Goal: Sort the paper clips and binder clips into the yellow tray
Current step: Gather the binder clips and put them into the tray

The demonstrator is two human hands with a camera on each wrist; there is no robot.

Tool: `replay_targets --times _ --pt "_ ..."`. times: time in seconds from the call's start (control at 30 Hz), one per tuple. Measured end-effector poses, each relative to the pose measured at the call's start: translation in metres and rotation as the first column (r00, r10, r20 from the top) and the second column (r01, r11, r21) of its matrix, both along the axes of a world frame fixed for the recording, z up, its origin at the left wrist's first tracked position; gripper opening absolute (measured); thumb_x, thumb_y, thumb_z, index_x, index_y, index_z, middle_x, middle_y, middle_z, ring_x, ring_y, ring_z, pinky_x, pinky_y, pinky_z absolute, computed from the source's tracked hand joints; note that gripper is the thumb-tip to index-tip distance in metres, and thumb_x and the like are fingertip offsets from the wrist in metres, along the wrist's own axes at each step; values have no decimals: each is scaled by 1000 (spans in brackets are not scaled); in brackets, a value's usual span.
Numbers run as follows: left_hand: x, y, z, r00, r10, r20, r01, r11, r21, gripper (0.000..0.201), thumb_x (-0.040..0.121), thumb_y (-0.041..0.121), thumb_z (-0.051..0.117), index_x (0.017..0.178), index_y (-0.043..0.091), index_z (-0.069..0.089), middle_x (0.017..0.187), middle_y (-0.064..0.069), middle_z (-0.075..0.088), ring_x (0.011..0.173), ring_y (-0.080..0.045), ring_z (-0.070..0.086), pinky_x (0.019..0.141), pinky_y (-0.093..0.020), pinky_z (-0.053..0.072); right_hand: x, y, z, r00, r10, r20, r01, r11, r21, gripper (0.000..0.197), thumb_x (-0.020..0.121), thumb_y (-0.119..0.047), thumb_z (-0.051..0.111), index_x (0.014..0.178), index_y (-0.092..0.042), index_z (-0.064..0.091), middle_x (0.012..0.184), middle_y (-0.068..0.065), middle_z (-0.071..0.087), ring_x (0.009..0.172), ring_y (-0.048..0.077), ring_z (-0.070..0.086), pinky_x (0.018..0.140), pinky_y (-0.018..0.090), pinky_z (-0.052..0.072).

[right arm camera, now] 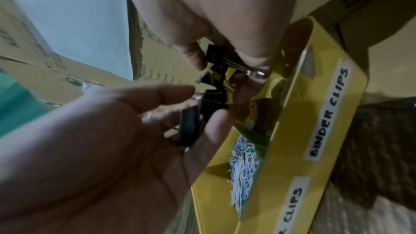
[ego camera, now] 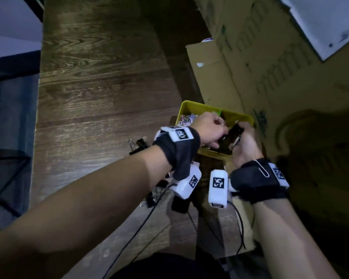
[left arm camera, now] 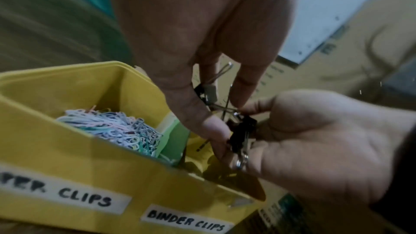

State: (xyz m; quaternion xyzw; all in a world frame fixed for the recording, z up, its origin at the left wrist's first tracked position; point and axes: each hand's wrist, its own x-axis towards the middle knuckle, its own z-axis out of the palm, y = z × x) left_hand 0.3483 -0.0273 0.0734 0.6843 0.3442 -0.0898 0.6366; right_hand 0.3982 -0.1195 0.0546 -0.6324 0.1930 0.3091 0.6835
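The yellow tray (ego camera: 191, 106) stands on the wooden table, labelled for paper clips and binder clips (left arm camera: 186, 221). A heap of coloured paper clips (left arm camera: 112, 129) fills its left compartment, behind a green divider (left arm camera: 173, 136). Both hands meet over the binder-clip compartment. My left hand (ego camera: 220, 135) holds one black binder clip (right arm camera: 189, 127) in its curled fingers, and its thumb touches a second black clip (left arm camera: 242, 134). My right hand (ego camera: 240, 133) pinches that second binder clip (right arm camera: 220, 58) between thumb and fingers. The compartment floor below is mostly hidden by the hands.
Loose black binder clips (ego camera: 138, 144) lie on the table (ego camera: 101, 81) left of the tray, and more (ego camera: 150, 200) near my left wrist. Cardboard boxes (ego camera: 270, 67) rise right behind the tray. Cables (ego camera: 139, 228) trail below. A silver paper clip (ego camera: 262, 169) hangs on my right wrist strap.
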Motion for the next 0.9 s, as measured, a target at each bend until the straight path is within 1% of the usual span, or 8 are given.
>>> replay_targets --times 0.17,0.3,0.43,0.6,0.67,0.73,0.8,0.9 --pt "17 -10 -7 974 -217 -67 226 900 373 39 80 26 62 117 15 62 115 -10 63 105 -27 59 91 -31 48 10 -5 -14 995 94 37 -88 987 -138 26 89 -29 48 91 -17 71 101 10 72 86 21 68 69 32 53" --pt "14 -14 -10 941 -336 -32 314 836 451 58 80 24 61 136 21 45 133 -8 54 128 -25 42 106 -31 36 7 -5 -19 989 106 107 -83 976 -202 25 92 -29 46 94 -20 69 106 8 69 96 21 65 90 43 52" --pt "1 -7 -14 949 -291 124 232 907 352 43 81 20 62 124 21 57 107 -5 68 95 -19 62 91 -29 48 0 -6 -22 975 119 189 -70 967 -246 28 90 -20 52 115 -15 64 118 8 65 107 22 61 97 44 48" --pt "-43 57 -19 967 106 232 -139 982 130 15 87 5 58 90 18 64 73 -2 63 58 -12 59 58 -36 53 -30 -2 1 810 277 516 -216 960 -176 22 88 -5 61 91 -26 65 100 -2 68 96 13 64 90 36 52" --pt "-66 92 -25 978 139 157 -185 926 330 15 86 6 58 84 19 64 69 4 62 55 -8 57 61 -33 51 -49 4 4 702 460 543 -443 880 -173 25 87 -3 62 88 -28 66 93 -3 70 89 16 67 84 37 55" --pt "-89 121 -38 999 45 -26 -20 797 604 14 85 13 59 96 18 66 85 2 65 73 -14 61 79 -30 48 -66 13 -5 523 677 518 -652 709 -268 19 85 -7 66 92 -24 69 94 -1 71 86 18 67 85 40 55" --pt "-109 140 -52 950 -96 -297 280 681 676 35 84 30 62 117 20 59 117 -11 55 102 -28 58 91 -32 44 -79 20 -20 178 897 405 -783 378 -494 27 84 -18 70 110 -25 66 110 -2 65 98 15 62 92 40 51" --pt "-131 147 -67 770 -230 -595 590 613 526 73 70 71 57 134 45 34 143 -8 22 122 -36 44 99 -44 41 -95 23 -51 -306 943 128 -645 -107 -757 71 78 -26 75 139 -32 39 140 0 35 125 20 38 104 41 39"
